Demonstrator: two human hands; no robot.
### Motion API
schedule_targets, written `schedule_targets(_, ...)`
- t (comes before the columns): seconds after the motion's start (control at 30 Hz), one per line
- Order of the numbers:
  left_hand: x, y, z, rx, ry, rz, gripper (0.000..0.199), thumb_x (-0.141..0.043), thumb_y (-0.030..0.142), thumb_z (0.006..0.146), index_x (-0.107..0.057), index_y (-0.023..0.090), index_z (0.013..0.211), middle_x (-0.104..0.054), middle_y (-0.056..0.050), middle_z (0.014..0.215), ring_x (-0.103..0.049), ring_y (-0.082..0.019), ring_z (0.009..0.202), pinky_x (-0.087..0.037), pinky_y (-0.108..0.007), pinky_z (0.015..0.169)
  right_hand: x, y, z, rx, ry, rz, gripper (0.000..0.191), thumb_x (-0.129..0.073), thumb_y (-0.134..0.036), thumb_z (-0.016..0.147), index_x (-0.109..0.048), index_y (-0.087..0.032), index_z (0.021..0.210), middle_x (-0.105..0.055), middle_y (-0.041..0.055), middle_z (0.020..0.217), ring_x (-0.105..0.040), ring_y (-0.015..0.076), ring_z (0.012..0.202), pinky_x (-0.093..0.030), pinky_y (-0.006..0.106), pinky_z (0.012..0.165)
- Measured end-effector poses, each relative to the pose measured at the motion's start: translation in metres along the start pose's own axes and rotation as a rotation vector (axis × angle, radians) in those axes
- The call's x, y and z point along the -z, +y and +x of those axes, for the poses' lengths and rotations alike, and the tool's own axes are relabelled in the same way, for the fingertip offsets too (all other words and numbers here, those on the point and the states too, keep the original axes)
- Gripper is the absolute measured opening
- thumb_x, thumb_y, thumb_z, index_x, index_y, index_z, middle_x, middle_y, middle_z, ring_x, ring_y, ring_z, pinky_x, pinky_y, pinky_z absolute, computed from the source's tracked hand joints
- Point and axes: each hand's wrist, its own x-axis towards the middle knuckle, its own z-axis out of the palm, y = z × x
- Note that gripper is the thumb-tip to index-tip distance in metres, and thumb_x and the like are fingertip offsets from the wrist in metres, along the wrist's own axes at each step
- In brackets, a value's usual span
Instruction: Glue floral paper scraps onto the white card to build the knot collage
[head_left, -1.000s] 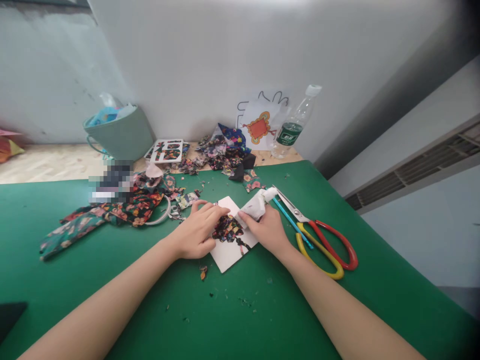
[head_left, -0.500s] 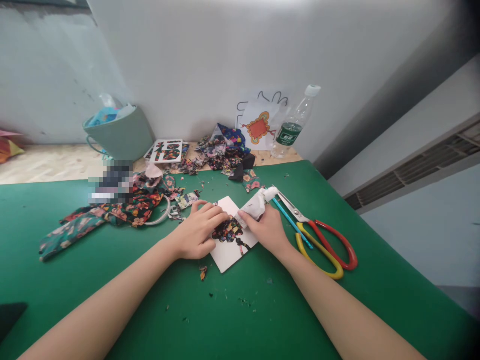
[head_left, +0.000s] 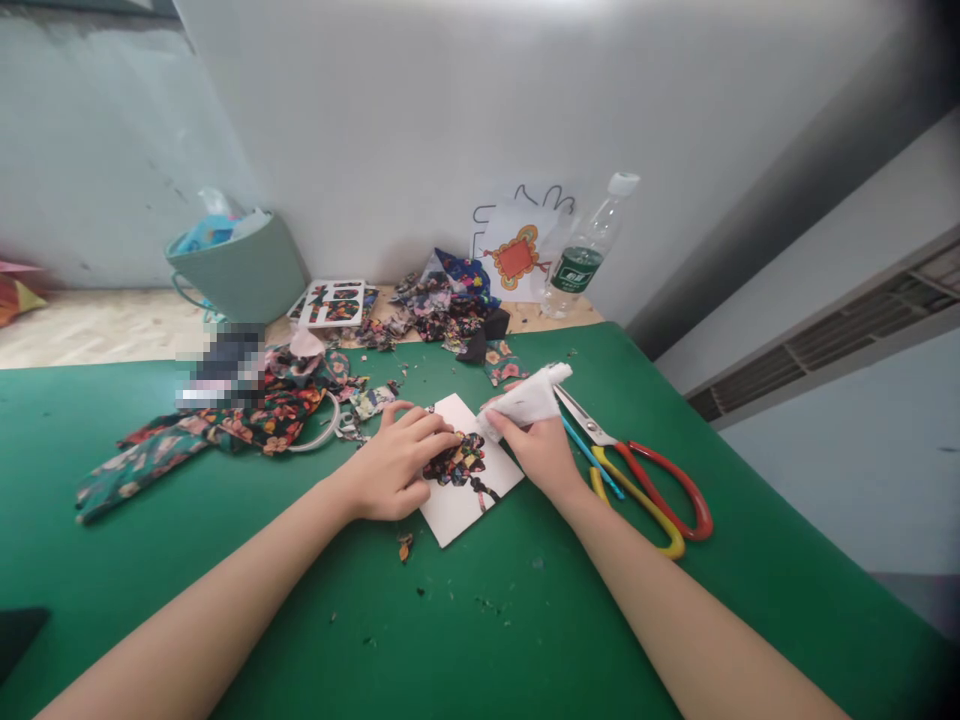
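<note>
A white square board point(head_left: 452, 519) lies at an angle on the green tabletop. Dark floral fabric pieces point(head_left: 466, 461) form a shape on it, with a thin strip point(head_left: 482, 492) trailing to one side. My left hand point(head_left: 401, 460) rests on the board's left side, fingers spread and fingertips on the fabric. My right hand point(head_left: 541, 452) is closed around a crumpled white tissue point(head_left: 529, 396), above the board's right edge. The fingers behind the tissue are partly hidden.
Scissors point(head_left: 630, 455) with red and yellow handles and a blue stick point(head_left: 592, 460) lie at right. Floral cloth point(head_left: 262, 415) and a pale ring point(head_left: 322, 428) lie at left. Behind are a green cup point(head_left: 244, 268), fabric scraps point(head_left: 442, 300), a knot drawing point(head_left: 517, 258) and a bottle point(head_left: 581, 265).
My right hand has lifted slightly and shifted right with the tissue, uncovering more of the fabric shape and board. My left hand stays nearly in place.
</note>
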Motion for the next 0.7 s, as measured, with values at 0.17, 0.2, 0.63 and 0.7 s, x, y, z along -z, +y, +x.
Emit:
schedule_targets(0.17,0.0002,0.0002,0.0,-0.003,-0.003,-0.008,0.063,-0.041,0.02,0.055,-0.042,0.019,0.118,-0.049,-0.01,0.11,-0.042,-0.026,0.098,-0.017,-0.047,0.094,0.0021,0.0006,0.0072,0.003,-0.18,0.066,0.018,-0.049,-0.03,0.078,-0.062,-0.02,0.085,-0.064,0.004,0.095,-0.054,0.0216,0.1,-0.033,0.04,0.096)
schedule_targets(0.2,0.0,0.0001,0.0,-0.003,-0.003,-0.011,0.062,-0.04,0.02,0.055,-0.042,0.019,0.118,-0.049,-0.01,0.109,-0.042,-0.027,0.098,-0.017,-0.047,0.094,0.0021,-0.0006,0.0077,0.004,-0.221,0.061,0.018,-0.049,-0.029,0.078,-0.062,-0.019,0.086,-0.063,0.0045,0.099,-0.052,0.0217,0.103,-0.031,0.039,0.097)
schedule_targets(0.63,-0.0018,-0.0013,0.0005,-0.013,0.021,-0.03,0.058,-0.039,0.021,0.059,-0.042,0.02,0.118,-0.048,-0.008,0.11,-0.043,-0.027,0.098,-0.019,-0.048,0.093,-0.0009,-0.0044,0.0106,0.035,-0.289,-0.025,0.034,-0.047,-0.028,0.079,-0.052,-0.017,0.111,-0.057,0.0074,0.113,-0.051,0.0216,0.105,-0.036,0.038,0.094)
schedule_targets(0.7,-0.0017,-0.0011,0.0004,-0.015,0.017,-0.028,0.06,-0.039,0.021,0.059,-0.042,0.02,0.118,-0.048,-0.009,0.111,-0.042,-0.027,0.098,-0.019,-0.049,0.093,-0.0009,-0.0041,0.0107,0.05,-0.295,-0.045,0.03,-0.047,-0.028,0.079,-0.054,-0.017,0.107,-0.058,0.0067,0.112,-0.052,0.0213,0.105,-0.035,0.038,0.095)
